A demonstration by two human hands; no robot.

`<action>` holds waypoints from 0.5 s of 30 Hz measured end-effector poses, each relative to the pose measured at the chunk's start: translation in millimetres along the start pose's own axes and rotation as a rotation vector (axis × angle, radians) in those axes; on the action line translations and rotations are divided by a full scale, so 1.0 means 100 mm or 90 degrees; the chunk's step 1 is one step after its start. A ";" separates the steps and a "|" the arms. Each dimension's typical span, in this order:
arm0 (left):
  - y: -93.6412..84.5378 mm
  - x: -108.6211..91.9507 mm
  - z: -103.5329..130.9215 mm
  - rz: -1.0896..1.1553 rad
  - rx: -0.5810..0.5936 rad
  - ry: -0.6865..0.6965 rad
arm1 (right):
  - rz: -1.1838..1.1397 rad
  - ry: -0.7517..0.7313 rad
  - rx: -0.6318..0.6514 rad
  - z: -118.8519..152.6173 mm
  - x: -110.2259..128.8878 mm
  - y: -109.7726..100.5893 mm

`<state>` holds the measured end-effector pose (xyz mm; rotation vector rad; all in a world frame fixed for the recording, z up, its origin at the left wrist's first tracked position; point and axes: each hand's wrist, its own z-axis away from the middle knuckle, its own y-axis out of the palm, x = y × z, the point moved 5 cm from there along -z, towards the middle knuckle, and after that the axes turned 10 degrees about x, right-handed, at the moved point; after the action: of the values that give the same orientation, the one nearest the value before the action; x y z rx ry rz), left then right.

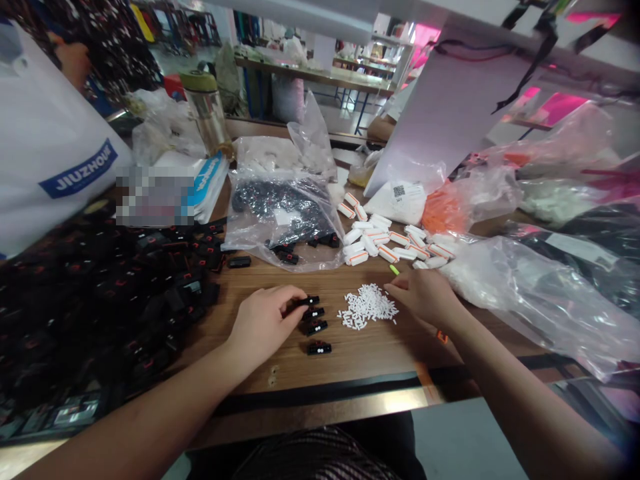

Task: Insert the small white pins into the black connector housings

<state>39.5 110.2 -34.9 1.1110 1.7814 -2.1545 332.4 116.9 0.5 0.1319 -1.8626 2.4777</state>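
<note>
My left hand (267,320) pinches the end of a small black plastic part (313,301), the farthest of a short column on the table. Below it lie more black parts (317,327) like it, with white dots on their near sides; the nearest (319,349) sits a little apart. My right hand (425,293) is closed at the right edge of a pile of tiny white pins (369,305), thumb and fingertips together. A bright green tip (394,269) shows just beyond its fingers; whether the hand holds it, or a pin, I cannot tell.
Black parts are heaped (115,287) on the left. A clear bag of black parts (285,213) lies at the back, beside white pieces with orange strips (379,239). Plastic bags (530,287) crowd the right. A bottle (207,113) stands behind a white bag (50,147).
</note>
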 end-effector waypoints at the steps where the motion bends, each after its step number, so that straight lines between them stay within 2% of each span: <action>1: 0.00 0.00 0.00 0.000 0.001 0.001 | -0.001 0.005 -0.002 0.00 0.01 0.01; 5: 0.00 0.01 0.00 -0.005 -0.004 0.001 | -0.054 0.015 -0.006 -0.04 -0.06 0.08; 8: 0.01 0.01 0.00 -0.008 -0.007 0.004 | -0.156 0.023 0.001 -0.07 -0.14 0.13; 10: 0.00 0.00 0.00 -0.005 -0.005 0.004 | -0.227 0.013 -0.006 -0.08 -0.09 0.12; 12: -0.01 -0.02 0.00 -0.002 0.000 0.003 | -0.296 -0.040 -0.024 -0.06 0.11 0.05; 15: -0.02 -0.05 0.00 -0.003 0.011 0.008 | -0.383 -0.204 -0.018 -0.03 0.64 -0.05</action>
<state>42.1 109.3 -30.2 1.1277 1.7770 -2.1742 269.5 119.9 10.6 0.9781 -1.6199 2.0907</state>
